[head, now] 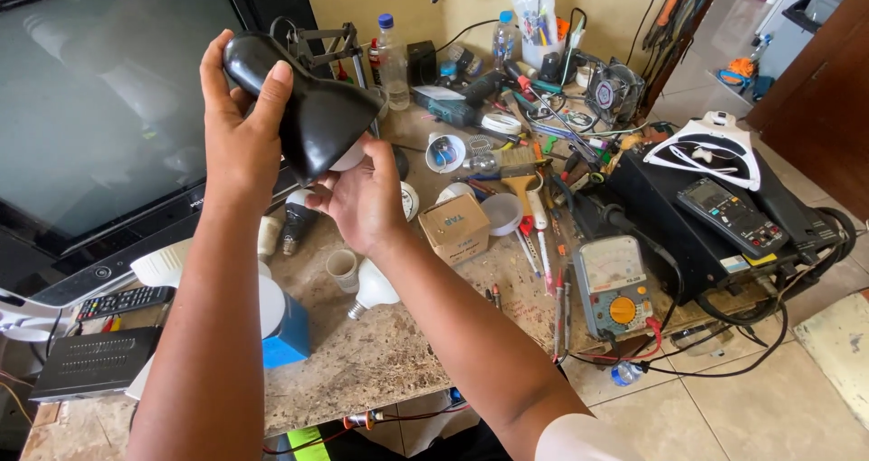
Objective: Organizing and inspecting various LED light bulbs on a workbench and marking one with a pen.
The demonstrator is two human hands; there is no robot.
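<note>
My left hand (237,135) grips the top of a glossy black lamp shade (312,113), held up over the workbench with its mouth tilted down to the right. A white bulb (348,156) shows at the shade's mouth. My right hand (362,199) is under the shade with its fingers around that bulb. Just below my hands, another white bulb (371,289) and a small white cup-shaped part (342,269) lie on the stone bench top (389,352).
A large dark television (100,99) stands at the left. A small cardboard box (455,228), an analog multimeter (614,285), a digital meter (731,215) on a black case, a paintbrush (523,185), bottles, screwdrivers and cables crowd the bench. A remote (122,302) and a blue box (290,332) lie near the front left.
</note>
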